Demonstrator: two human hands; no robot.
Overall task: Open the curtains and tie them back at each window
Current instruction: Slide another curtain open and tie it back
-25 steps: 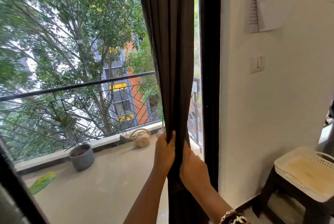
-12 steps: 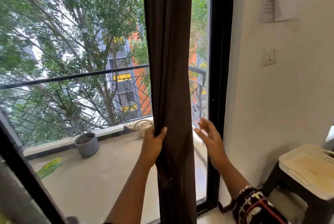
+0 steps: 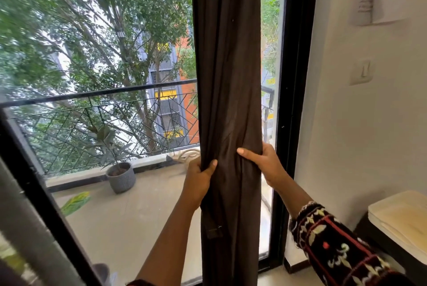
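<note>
curtain (image 3: 228, 77): dark brown, gathered in one upright bundle just beside the right post of the window frame (image 3: 298, 77).
left hand (image 3: 198, 181): grips the bundle's side away from that post.
right hand (image 3: 265, 163): clasps the side nearest it.

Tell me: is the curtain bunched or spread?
Bunched: the curtain hangs as one narrow column, gripped by left hand and right hand, glass showing either side.

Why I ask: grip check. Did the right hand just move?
Yes. The right hand moved left, away from the black window frame, and now grips the curtain.
</note>
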